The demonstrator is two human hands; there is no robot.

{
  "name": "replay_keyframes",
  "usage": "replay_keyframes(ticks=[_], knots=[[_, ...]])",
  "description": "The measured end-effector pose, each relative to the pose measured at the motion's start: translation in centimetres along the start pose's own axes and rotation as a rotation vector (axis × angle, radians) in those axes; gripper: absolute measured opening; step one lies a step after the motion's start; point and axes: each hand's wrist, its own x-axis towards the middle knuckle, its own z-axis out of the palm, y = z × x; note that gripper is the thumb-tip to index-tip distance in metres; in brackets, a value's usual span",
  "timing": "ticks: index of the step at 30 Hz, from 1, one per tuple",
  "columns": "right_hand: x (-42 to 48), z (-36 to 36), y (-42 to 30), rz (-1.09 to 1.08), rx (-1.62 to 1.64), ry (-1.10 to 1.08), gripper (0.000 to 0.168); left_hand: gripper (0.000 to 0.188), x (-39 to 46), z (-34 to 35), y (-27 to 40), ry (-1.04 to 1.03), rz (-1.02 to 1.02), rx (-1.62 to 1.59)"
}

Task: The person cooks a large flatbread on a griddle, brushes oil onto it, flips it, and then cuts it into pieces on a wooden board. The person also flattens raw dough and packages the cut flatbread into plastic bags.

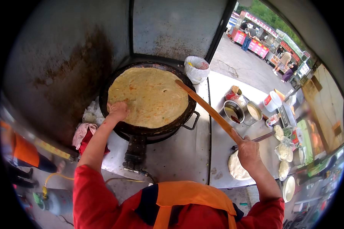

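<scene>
A wide round flatbread [149, 97] with orange flecks covers most of a black griddle pan [192, 107]. My left hand [118, 111] is at the bread's near left edge, fingers curled down against it; whether they pinch the edge is hidden. In my right hand [248, 150] is a long flat wooden stick [209, 108], held by its near end. Its far tip rests at or just over the bread's right edge. Below my right hand, a round of pale raw dough [236, 167] lies on the metal counter, partly covered by my hand and forearm.
Beneath the pan is a gas burner [135, 151] with a hose. A bag-lined tub [197, 69] stands behind the pan. Metal pots [233, 111], a rolling pin [263, 136] and bagged dough [283, 151] occupy the right counter. Cloths [84, 137] lie left, near a gas cylinder [57, 201].
</scene>
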Motion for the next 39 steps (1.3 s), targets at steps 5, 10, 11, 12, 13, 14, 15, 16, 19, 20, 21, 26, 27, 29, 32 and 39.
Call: replay_keyframes(ticks=[5, 10, 11, 12, 13, 14, 15, 16, 19, 20, 21, 26, 27, 29, 32, 39], knots=[[3.1, -1.5, 0.5, -0.123, 0.025, -0.101, 0.069, 0.036, -0.4, 1.5, -0.3, 0.007, 0.006, 0.069], [8.5, 2.8, 1.9, -0.13, 0.198, -0.087, 0.06, 0.048, -2.7, 0.2, 7.3, -0.115, 0.046, 0.011], [9.5, 4.1, 1.7, -0.126, 0.233, -0.097, 0.058, 0.051, -3.2, -0.9, 10.1, -0.196, 0.037, -0.041], [10.3, 4.9, 1.0, -0.121, 0.298, -0.146, 0.055, 0.052, -3.8, -2.0, 12.7, -0.255, 0.047, -0.157], [10.9, 5.7, 0.3, -0.111, 0.362, -0.196, 0.052, 0.054, -4.1, -3.0, 15.1, -0.312, 0.056, -0.276], [11.4, 6.6, -0.2, -0.099, 0.407, -0.236, 0.053, 0.05, -4.7, -3.6, 17.5, -0.203, 0.073, -0.431], [11.7, 7.8, -1.2, -0.113, 0.465, -0.262, 0.055, 0.048, -5.7, -3.9, 19.9, -0.094, 0.093, -0.586], [12.0, 9.2, -2.1, -0.15, 0.515, -0.268, 0.057, 0.046, -6.6, -4.1, 21.8, 0.01, 0.116, -0.742], [11.2, 13.7, -4.5, -0.299, 0.662, -0.257, 0.064, 0.038, -9.8, -5.7, 27.4, 0.463, 0.514, -0.582], [10.6, 15.3, -4.7, -0.343, 0.717, -0.241, 0.068, 0.036, -11.7, -7.0, 29.8, 0.481, 0.533, -0.628], [9.7, 16.5, -4.6, -0.377, 0.781, -0.226, 0.071, 0.034, -13.9, -8.4, 32.0, 0.496, 0.551, -0.675], [3.5, 16.6, -1.4, -0.192, 1.247, 0.446, 0.062, 0.034, -21.7, -8.4, 35.2, 0.5, 0.918, -0.525], [1.7, 16.9, 0.0, -0.1, 1.186, 0.527, 0.056, 0.034, -22.4, -8.2, 35.1, 0.462, 0.966, -0.487], [-2.2, 18.8, 3.4, 0.086, 1.015, 0.603, 0.047, 0.034, -23.1, -7.4, 35.1, 0.366, 0.851, -0.564], [-8.1, 23.8, 8.6, 0.334, 0.719, 0.52, 0.047, 0.032, -22.8, -5.7, 35.7, 0.284, 0.753, -0.707], [-14.0, 30.2, 11.5, 0.404, 0.427, -0.065, 0.068, 0.033, -21.6, -0.8, 41.9, -0.044, 0.8, -0.951]])
